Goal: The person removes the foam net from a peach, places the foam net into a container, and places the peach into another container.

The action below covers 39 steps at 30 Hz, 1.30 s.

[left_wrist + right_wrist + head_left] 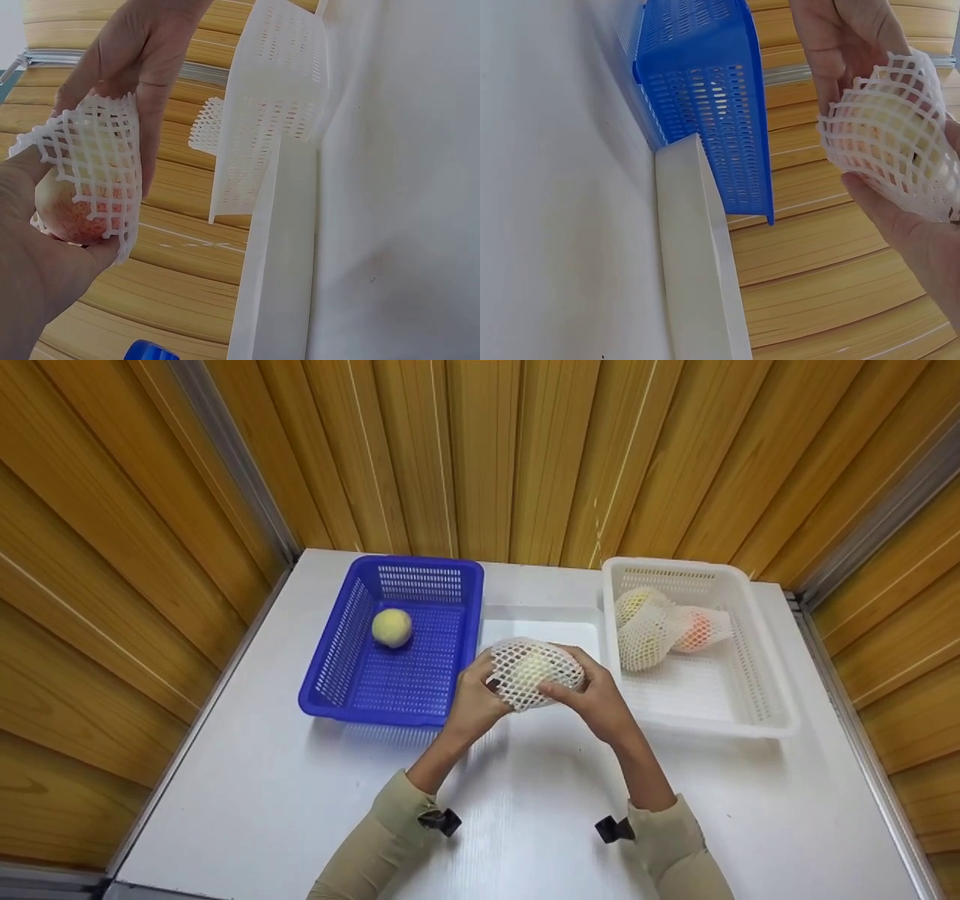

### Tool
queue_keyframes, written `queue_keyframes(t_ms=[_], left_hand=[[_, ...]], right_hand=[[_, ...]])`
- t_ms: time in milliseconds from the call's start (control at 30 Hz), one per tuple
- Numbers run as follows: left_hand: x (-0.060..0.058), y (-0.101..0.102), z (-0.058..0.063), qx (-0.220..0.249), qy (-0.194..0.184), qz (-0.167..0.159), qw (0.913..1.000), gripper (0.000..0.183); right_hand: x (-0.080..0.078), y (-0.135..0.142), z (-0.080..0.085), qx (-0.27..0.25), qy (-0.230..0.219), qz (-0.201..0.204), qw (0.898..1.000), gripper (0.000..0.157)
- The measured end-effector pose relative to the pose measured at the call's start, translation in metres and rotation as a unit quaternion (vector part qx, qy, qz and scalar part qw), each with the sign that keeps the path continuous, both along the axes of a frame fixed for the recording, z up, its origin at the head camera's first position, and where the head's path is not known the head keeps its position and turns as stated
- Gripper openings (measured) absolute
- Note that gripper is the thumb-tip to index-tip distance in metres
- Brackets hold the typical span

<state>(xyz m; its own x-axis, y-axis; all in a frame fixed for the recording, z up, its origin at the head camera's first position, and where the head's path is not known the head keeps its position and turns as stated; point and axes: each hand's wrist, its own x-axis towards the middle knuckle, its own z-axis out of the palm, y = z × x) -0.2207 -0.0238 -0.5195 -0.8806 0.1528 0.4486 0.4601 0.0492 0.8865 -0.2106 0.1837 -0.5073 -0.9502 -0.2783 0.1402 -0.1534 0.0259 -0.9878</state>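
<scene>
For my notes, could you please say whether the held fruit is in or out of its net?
Mostly in: the net covers most of the fruit, though the left wrist view shows part of it bare.

From head: looks forward and down, farthest off, over table (255,780), blue basket (409,686), white basket (682,697). From left wrist: looks closely, rolled sideways, toward white basket. From right wrist: looks closely, rolled oppositely, toward blue basket. Shares, across all three, left hand (476,697), right hand (598,697), netted fruit (531,669), slatted wall (480,457).
</scene>
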Motion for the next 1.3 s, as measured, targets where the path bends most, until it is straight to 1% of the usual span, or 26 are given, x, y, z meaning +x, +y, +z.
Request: queue_keyframes(t_ms=[67, 167, 367, 433, 600, 667, 767, 900, 1067, 1200, 1300], left_hand=[[0.0, -0.001, 0.0, 0.015, -0.01, -0.007, 0.9998, 0.049], [0.001, -0.002, 0.0, 0.046, -0.033, -0.028, 0.998, 0.047], [0.002, -0.006, 0.0, 0.062, -0.057, -0.038, 0.9957, 0.05], [0.002, -0.008, -0.001, 0.063, -0.055, -0.036, 0.9959, 0.05], [0.001, -0.013, -0.005, 0.058, -0.035, -0.039, 0.997, 0.048], [0.001, -0.015, -0.007, 0.054, -0.035, -0.043, 0.997, 0.048], [0.003, -0.019, -0.009, 0.047, -0.045, -0.047, 0.9968, 0.05], [0.004, -0.022, -0.009, 0.041, -0.058, -0.042, 0.9966, 0.051], [0.005, -0.026, -0.008, 0.033, -0.067, -0.032, 0.9967, 0.056], [0.004, -0.03, -0.007, 0.023, -0.06, -0.027, 0.9976, 0.06], [0.004, -0.034, -0.009, 0.024, -0.052, -0.029, 0.9979, 0.061]], right_hand=[[0.001, 0.001, 0.001, 0.012, 0.002, -0.006, 1.0, 0.056], [0.001, 0.003, 0.001, 0.024, 0.003, -0.016, 1.0, 0.057], [0.0, 0.002, 0.002, 0.022, -0.007, -0.027, 0.999, 0.056], [0.0, 0.002, 0.002, 0.024, -0.011, -0.034, 0.999, 0.054], [-0.002, 0.004, 0.0, 0.029, -0.014, -0.053, 0.998, 0.045], [-0.002, 0.005, -0.001, 0.025, -0.017, -0.054, 0.998, 0.042], [-0.001, 0.006, -0.002, 0.016, -0.025, -0.054, 0.998, 0.037], [0.0, 0.007, -0.003, 0.013, -0.03, -0.059, 0.998, 0.035], [0.0, 0.008, -0.003, 0.02, -0.018, -0.066, 0.997, 0.034], [-0.001, 0.01, -0.002, 0.012, -0.016, -0.064, 0.998, 0.034], [0.0, 0.011, -0.003, -0.001, -0.019, -0.063, 0.998, 0.034]])
